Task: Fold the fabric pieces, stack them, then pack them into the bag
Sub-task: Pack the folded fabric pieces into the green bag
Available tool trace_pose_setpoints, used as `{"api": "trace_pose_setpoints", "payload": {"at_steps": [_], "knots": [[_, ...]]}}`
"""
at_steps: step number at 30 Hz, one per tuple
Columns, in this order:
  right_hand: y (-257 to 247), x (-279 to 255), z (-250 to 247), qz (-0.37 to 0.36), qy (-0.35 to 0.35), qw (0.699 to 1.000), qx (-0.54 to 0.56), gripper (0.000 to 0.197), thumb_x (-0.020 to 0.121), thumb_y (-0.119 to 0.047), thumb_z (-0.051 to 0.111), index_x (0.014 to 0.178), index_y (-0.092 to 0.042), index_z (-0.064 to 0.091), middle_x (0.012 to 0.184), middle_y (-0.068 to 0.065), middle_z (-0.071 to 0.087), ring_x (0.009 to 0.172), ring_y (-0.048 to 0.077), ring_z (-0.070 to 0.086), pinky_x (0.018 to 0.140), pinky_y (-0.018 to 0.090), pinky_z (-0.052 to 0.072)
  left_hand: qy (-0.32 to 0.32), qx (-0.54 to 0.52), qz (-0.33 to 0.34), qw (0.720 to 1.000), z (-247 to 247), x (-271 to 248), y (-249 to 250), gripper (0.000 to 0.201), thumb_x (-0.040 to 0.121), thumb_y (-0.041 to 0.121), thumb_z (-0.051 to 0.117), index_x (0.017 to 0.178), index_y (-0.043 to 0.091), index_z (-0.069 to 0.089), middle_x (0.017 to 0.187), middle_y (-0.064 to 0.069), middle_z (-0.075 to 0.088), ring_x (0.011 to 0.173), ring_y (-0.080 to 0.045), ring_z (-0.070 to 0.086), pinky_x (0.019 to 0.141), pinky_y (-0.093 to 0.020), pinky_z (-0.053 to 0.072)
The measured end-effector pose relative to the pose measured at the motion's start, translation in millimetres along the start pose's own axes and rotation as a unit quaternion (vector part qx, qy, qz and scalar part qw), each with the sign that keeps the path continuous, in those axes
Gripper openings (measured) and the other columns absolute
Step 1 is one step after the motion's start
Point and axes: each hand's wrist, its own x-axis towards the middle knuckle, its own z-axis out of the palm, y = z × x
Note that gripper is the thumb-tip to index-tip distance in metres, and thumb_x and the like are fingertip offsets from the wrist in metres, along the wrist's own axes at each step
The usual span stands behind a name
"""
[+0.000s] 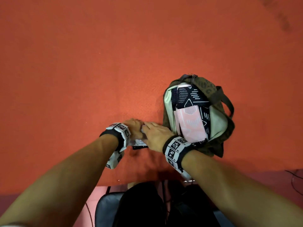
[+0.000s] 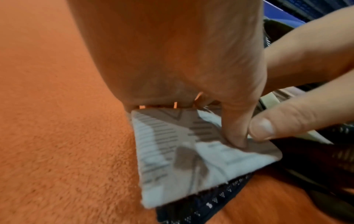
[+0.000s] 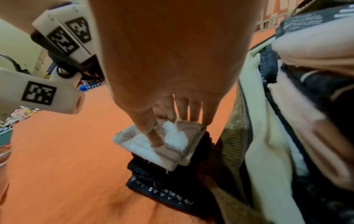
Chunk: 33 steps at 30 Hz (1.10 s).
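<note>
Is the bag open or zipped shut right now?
Open: the bag gapes, its pale lining and folded pink piece and navy patterned piece visible inside.

An orange tablecloth [image 1: 82, 71] (fuzzy, seen close from the wrists) covers the whole work surface. Below its near edge sit a dark chair seat [image 1: 106, 208] and thin cables [image 1: 295, 177] at the right. In the right wrist view, blue crates [image 3: 90, 87] stand far off, with blurred clutter [image 3: 17, 115] at left.
</note>
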Motion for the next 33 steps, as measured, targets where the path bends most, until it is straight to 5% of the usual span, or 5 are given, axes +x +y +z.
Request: {"api": "trace_pose_setpoints", "payload": {"at_steps": [4, 10, 18, 26, 33], "knots": [[2.1, 4.7, 1.6, 0.012, -0.051, 0.999, -0.009, 0.064, 0.091, -0.023, 0.068, 0.145, -0.013, 0.037, 0.156, 0.007, 0.036, 0.147, 0.025, 0.033, 0.122, 0.037, 0.026, -0.021, -0.006, 0.021, 1.000, -2.0, -3.6, 7.8, 0.060, 0.083, 0.056, 0.066, 0.129, 0.018, 0.058, 0.128, -0.006, 0.062, 0.118, -0.026, 0.056, 0.103, -0.037, 0.043], [7.4, -6.8, -14.6, -0.002, -0.096, 0.995, 0.003, 0.068, 0.095, -0.023, 0.063, 0.156, -0.018, 0.031, 0.160, 0.002, 0.035, 0.147, 0.022, 0.031, 0.121, 0.040, 0.030, -0.097, -0.363, 0.008, 0.926, 8.0, -30.3, -3.7, 0.073, 0.063, 0.028, 0.094, 0.128, 0.023, 0.059, 0.116, 0.004, 0.072, 0.105, -0.019, 0.068, 0.080, -0.032, 0.057], [11.3, -49.3, -86.8, 0.003, 0.175, 0.960, 0.217, 0.064, 0.102, -0.030, 0.054, 0.160, -0.022, 0.027, 0.162, -0.003, 0.034, 0.147, 0.014, 0.034, 0.120, 0.036, 0.032, -0.080, -0.506, 0.020, 0.859, -86.2, -78.6, -14.6, 0.052, 0.063, 0.040, 0.089, 0.099, 0.007, 0.072, 0.090, -0.015, 0.077, 0.075, -0.027, 0.073, 0.072, -0.032, 0.057], [95.9, -118.0, -111.8, 0.118, 0.321, 0.843, 0.415, 0.064, 0.094, -0.059, 0.053, 0.150, -0.030, 0.045, 0.154, -0.011, 0.045, 0.141, 0.004, 0.040, 0.121, 0.040, 0.033, 0.026, -0.706, 0.074, 0.704, -110.5, -79.0, 125.2, 0.043, 0.078, 0.037, 0.078, 0.111, 0.010, 0.071, 0.107, -0.013, 0.076, 0.089, -0.025, 0.073, 0.085, -0.037, 0.058], [170.0, -163.2, -86.7, 0.219, 0.255, 0.919, 0.205, 0.065, 0.097, -0.034, 0.064, 0.155, -0.019, 0.039, 0.157, 0.003, 0.044, 0.144, 0.020, 0.040, 0.119, 0.034, 0.032, 0.102, -0.770, 0.031, 0.629, -73.1, -49.5, 195.7, 0.068, 0.063, 0.040, 0.083, 0.124, 0.016, 0.065, 0.111, -0.010, 0.075, 0.102, -0.033, 0.072, 0.098, -0.058, 0.052]]}}
